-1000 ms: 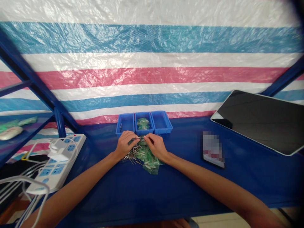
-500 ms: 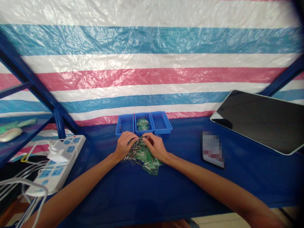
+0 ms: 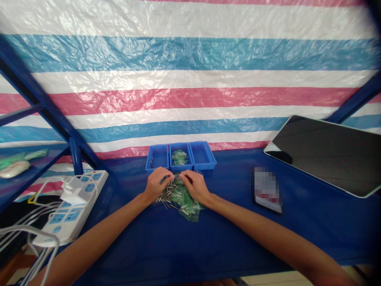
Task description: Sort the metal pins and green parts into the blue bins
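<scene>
My left hand [image 3: 156, 185] and my right hand [image 3: 195, 186] face each other over a heap, fingertips closed in a pinch. Between them shows a thin silvery metal rod [image 3: 176, 176], with an end at each hand's fingers; its exact kind is too small to make out. Beneath my left hand lies a loose pile of thin metal rods [image 3: 165, 196], pointing in many directions. Small clear-green plastic packets [image 3: 190, 207] are heaped below my right hand, which hides part of them.
Behind my hands stand a left blue bin [image 3: 157, 158], a middle blue bin holding green packets [image 3: 179, 157], and a right blue bin [image 3: 203, 157]. A phone [image 3: 268, 192] and a dark-screened panel [image 3: 324, 155] lie rightward. A power strip [image 3: 79, 210] with cables sits left.
The view has shifted slightly, so everything sits a little lower. Both hands keep their pinch above the heap; the silvery rod between them now shows more clearly.
</scene>
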Motion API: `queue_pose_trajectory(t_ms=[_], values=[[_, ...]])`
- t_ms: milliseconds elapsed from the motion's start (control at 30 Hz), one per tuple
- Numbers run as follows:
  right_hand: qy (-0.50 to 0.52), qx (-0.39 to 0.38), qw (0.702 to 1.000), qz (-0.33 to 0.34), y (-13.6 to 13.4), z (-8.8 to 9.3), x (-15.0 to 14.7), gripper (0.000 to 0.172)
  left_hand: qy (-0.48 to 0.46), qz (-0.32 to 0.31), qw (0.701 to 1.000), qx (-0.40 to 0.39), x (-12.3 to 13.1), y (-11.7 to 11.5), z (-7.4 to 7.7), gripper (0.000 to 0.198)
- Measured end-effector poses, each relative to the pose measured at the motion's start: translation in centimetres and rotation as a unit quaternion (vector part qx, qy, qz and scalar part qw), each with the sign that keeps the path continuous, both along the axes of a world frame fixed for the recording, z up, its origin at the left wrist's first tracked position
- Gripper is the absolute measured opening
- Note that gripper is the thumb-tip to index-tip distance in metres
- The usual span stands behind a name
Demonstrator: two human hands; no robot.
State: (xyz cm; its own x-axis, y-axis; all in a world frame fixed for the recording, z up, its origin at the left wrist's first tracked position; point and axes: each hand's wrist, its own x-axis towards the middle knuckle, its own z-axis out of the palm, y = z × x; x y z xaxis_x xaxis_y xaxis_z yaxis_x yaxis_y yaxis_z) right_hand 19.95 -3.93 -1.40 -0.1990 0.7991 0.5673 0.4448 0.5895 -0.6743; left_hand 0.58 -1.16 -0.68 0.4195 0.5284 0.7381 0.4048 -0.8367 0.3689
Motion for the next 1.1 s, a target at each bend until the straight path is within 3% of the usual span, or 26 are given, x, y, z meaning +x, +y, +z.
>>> queue_pose_trajectory(t_ms=[233,700,1100], values=[[0.012,-0.004,1.000,-0.004,-0.14,0.31,-0.04,0.019,0.005,0.012,1.000,0.000,-0.32,0.26,-0.35,0.013],[-0.008,0.004,1.000,-0.001,-0.02,0.32,0.04,0.030,-0.001,0.024,1.000,0.008,-0.19,0.07,-0.22,0.014],[-0.013,0.012,1.000,0.014,-0.16,-0.03,0.01,0.023,0.006,0.051,0.998,0.027,-0.43,0.15,-0.45,0.017]])
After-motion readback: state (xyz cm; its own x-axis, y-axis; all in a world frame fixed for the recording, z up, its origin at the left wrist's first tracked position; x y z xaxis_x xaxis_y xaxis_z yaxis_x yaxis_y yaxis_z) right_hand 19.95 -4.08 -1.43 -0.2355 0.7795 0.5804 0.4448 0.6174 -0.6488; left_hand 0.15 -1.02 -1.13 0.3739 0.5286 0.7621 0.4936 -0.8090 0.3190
